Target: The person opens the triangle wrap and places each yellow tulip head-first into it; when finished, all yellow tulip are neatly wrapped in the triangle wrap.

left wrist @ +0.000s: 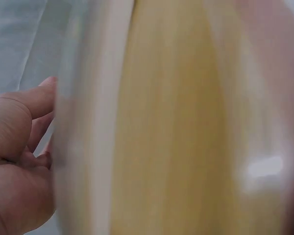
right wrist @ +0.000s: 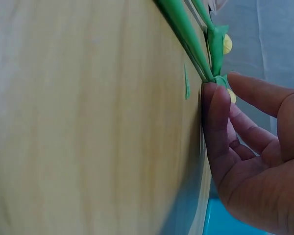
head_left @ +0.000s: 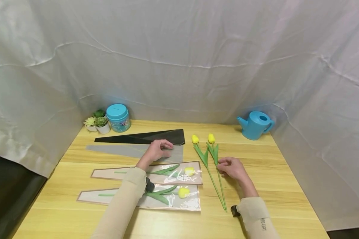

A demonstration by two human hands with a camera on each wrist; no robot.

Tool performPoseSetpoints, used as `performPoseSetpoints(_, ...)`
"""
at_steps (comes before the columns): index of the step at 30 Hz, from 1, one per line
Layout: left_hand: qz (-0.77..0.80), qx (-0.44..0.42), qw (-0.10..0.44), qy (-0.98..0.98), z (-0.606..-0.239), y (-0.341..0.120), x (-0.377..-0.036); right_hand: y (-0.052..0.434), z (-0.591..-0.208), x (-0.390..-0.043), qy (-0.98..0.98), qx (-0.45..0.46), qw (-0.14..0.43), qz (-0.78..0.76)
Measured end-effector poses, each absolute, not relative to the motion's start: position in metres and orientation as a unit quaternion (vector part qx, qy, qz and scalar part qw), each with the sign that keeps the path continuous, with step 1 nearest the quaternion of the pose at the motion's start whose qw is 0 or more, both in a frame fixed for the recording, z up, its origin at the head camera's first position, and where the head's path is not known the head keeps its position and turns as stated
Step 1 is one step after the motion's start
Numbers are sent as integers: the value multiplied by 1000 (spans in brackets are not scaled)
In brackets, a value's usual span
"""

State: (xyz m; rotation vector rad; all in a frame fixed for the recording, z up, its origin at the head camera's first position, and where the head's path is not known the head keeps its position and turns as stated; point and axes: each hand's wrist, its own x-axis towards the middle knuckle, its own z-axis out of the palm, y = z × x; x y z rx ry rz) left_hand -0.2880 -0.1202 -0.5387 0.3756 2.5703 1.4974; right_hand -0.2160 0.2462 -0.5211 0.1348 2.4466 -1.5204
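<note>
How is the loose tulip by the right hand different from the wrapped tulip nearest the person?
The loose tulip lies bare on the table; the wrapped tulip lies inside a clear-fronted wrapper. The loose tulip's bloom points toward the table's back edge, the wrapped tulip's to the right. Both have a yellow bloom and green leaves.

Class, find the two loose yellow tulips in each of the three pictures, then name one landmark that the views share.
Head: the loose tulips lie right of centre, beside the right hand.
Left wrist: not visible.
Right wrist: towards the top, right of centre, their yellow blooms partly hidden.
Shared landmark: the grey curtain.
</note>
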Motion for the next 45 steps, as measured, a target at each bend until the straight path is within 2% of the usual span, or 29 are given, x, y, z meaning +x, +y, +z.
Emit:
performPoseSetpoints(8, 512, 111, 93, 847, -541, -120, -286, 245, -522, -219, 842, 57, 134, -520)
performPoseSetpoints(45, 532, 105, 91, 835, -548, -115, -285, 247, -530, -223, 836, 82, 141, -525)
